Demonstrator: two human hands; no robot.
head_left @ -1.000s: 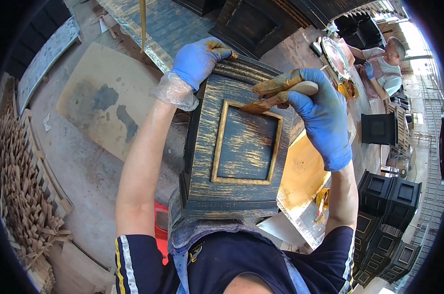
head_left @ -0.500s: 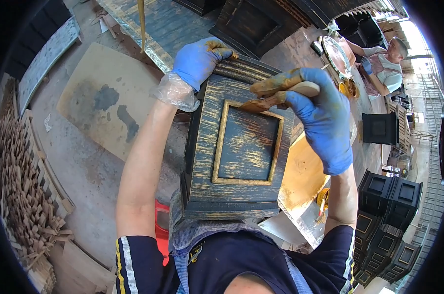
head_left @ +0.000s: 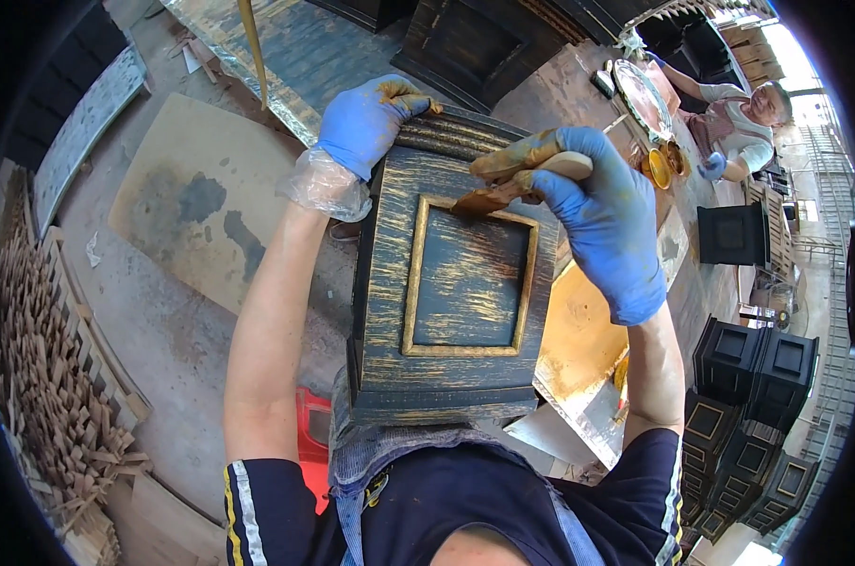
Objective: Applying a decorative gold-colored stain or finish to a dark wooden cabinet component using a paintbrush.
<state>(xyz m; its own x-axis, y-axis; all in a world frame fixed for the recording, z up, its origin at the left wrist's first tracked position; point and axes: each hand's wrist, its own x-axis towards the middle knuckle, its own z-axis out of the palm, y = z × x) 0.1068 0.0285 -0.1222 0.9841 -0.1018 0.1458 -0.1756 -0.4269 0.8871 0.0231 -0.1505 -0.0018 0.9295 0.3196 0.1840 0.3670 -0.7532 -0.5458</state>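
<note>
A black wooden cabinet (head_left: pixel 390 226) rests at the near middle, right in front of the person's body, between the two forearms. Streaks of gold run across its upper face, and a raised gold-brown frame (head_left: pixel 411 283) borders a recessed panel (head_left: pixel 470 292) on that face. The left hand (head_left: pixel 361 127), in a blue glove stained brown at the fingers, holds the cabinet's far left corner, its fingers bent over the moulded edge. Clear plastic (head_left: pixel 328 184) is wrapped around that wrist. The right hand (head_left: pixel 607 222), in a matching stained glove, pinches a brush (head_left: pixel 484 200) between thumb and fingers, with the pale handle showing behind the grip. The brush's brown tip is at the frame's far side, close to its left corner.

On the floor to the left lies a tan board (head_left: pixel 168 236) with dark stains, and farther left is a big heap of wood pieces (head_left: pixel 50 368). A red plastic seat (head_left: pixel 312 443) shows at the near left, beside the cabinet. To the right lies another tan board (head_left: pixel 578 325); beyond it are yellow bowls (head_left: pixel 656 170). A co-worker (head_left: pixel 753 141) is at the far right, and black cabinets (head_left: pixel 781 377) stand grouped at the near right
</note>
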